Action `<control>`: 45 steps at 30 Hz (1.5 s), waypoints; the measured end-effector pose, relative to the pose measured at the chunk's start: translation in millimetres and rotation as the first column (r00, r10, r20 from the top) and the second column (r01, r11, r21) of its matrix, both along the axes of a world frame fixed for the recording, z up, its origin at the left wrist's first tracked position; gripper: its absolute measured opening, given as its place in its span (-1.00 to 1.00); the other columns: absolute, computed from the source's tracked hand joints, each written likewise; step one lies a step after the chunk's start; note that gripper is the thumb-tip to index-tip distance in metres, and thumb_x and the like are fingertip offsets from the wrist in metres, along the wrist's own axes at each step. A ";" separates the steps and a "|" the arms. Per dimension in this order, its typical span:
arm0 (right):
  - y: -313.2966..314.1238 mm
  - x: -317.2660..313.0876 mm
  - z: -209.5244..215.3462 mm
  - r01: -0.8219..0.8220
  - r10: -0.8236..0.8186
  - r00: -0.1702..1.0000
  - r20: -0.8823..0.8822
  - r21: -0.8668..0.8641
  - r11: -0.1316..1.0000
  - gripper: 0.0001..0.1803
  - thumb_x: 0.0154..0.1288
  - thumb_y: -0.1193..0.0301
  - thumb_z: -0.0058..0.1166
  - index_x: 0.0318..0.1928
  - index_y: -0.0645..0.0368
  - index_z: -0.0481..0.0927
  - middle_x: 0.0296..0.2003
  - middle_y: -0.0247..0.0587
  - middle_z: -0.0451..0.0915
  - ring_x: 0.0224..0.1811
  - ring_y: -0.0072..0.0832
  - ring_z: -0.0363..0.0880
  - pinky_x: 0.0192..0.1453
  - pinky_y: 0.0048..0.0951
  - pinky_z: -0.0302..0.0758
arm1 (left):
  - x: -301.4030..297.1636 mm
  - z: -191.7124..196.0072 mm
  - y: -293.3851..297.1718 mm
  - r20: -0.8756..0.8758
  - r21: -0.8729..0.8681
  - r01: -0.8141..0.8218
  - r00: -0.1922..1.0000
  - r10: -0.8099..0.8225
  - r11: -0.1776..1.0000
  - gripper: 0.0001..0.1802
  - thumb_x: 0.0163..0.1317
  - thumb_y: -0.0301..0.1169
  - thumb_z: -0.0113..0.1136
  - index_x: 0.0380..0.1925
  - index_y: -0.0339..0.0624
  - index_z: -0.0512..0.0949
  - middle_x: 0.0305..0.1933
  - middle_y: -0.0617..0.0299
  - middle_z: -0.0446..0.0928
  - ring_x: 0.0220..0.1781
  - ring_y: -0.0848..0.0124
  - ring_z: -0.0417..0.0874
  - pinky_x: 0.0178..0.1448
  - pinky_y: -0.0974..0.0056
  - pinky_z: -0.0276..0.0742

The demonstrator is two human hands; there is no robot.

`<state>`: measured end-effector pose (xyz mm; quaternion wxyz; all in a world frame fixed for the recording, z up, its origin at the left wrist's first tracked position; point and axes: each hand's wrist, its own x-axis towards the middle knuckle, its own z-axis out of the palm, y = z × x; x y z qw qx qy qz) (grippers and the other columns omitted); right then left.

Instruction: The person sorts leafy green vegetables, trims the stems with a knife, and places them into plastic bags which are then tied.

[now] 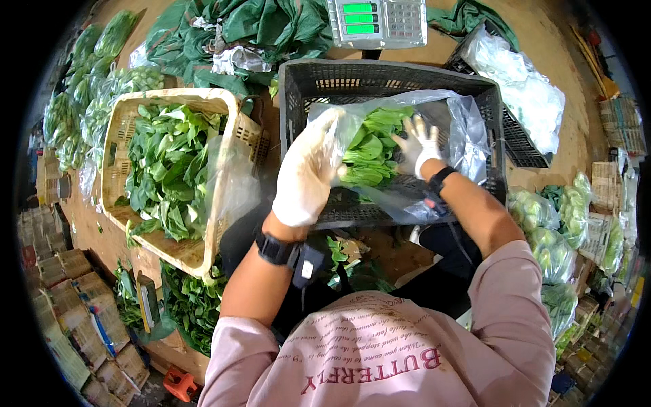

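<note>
A bunch of leafy greens (371,146) lies in a clear plastic bag (468,129) spread inside a black plastic crate (390,68). My left hand (305,169), in a white glove, is closed on the bag's left side, its fingers curled in the film beside the leaves. On the right of the bunch, my gloved right hand (419,146) has its fingers spread, with the fingertips at the leaves. Part of the left hand's grip is hidden by the film and the hand itself.
A cream basket (112,163) heaped with loose greens (169,163) stands left. Behind the crate is a scale (376,24) with lit green displays, beside green mesh sacks (237,41). A second black crate (525,146) with plastic bags (519,88) sits right, above bagged vegetables (553,251).
</note>
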<state>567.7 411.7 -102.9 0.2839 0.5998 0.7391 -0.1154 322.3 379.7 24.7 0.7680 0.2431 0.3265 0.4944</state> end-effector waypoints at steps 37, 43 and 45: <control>-185.5 -301.7 110.8 -0.173 0.659 0.186 -0.728 0.636 0.752 -0.75 -0.03 0.50 0.21 -0.25 0.04 0.69 -0.10 -0.26 0.62 -0.15 -0.29 0.56 -0.08 -0.31 0.48 | -386.0 -204.1 -322.7 -0.929 0.089 -0.577 -0.342 -0.141 0.812 -0.16 -0.27 0.05 0.49 0.07 -0.02 0.47 0.06 0.18 0.51 0.12 0.22 0.49 0.30 0.07 0.23; -188.0 -301.1 110.7 -0.150 0.650 0.172 -0.740 0.632 0.760 -0.77 0.02 0.51 0.17 -0.24 0.07 0.67 -0.09 -0.21 0.62 -0.13 -0.26 0.57 -0.05 -0.28 0.48 | -397.3 -131.1 -406.6 -0.636 0.249 -0.815 0.270 0.723 0.523 -0.42 0.17 -0.21 0.28 0.13 -0.22 0.37 0.02 0.14 0.52 0.05 0.36 0.55 0.22 0.22 0.41; -188.8 -302.2 112.0 -0.137 0.631 0.180 -0.755 0.616 0.776 -0.79 0.06 0.47 0.19 -0.23 0.06 0.67 -0.08 -0.23 0.62 -0.13 -0.27 0.57 -0.04 -0.28 0.48 | -383.6 -105.0 -413.5 -0.304 0.198 -0.828 0.457 0.836 0.525 -0.37 0.22 -0.03 0.18 0.18 -0.16 0.34 0.08 0.09 0.51 0.11 0.26 0.53 0.26 0.13 0.39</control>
